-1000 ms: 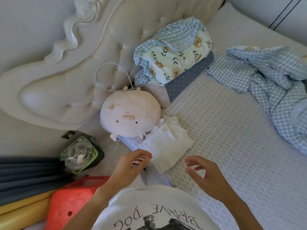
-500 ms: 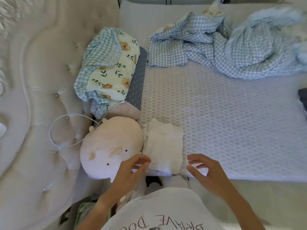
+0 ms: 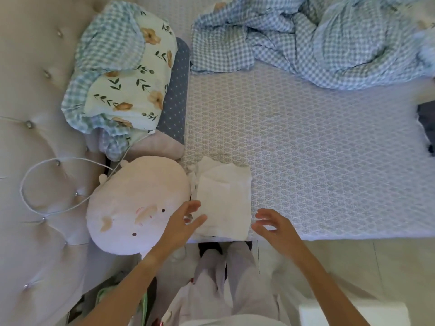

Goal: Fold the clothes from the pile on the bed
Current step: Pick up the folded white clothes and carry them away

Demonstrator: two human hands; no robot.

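Note:
A folded white garment (image 3: 223, 201) lies at the near edge of the bed (image 3: 317, 165), right beside a round pink plush pig (image 3: 138, 205). My left hand (image 3: 183, 222) hovers at the garment's left edge with fingers spread and relaxed, holding nothing. My right hand (image 3: 273, 227) hovers just right of the garment, fingers loosely bent, also holding nothing. A dark piece of clothing (image 3: 427, 128) shows at the right edge of the frame, mostly cut off.
A floral and gingham pillow (image 3: 124, 74) leans on the tufted headboard (image 3: 40, 137) over a dotted grey pillow (image 3: 175, 97). A crumpled blue gingham blanket (image 3: 317, 41) covers the far side. A white cable (image 3: 47, 184) loops over the headboard. My legs stand on the tiled floor (image 3: 353, 267).
The camera view has swung toward the bed and downward. Both hands have stayed beside the folded white garment, their fingers now more spread.

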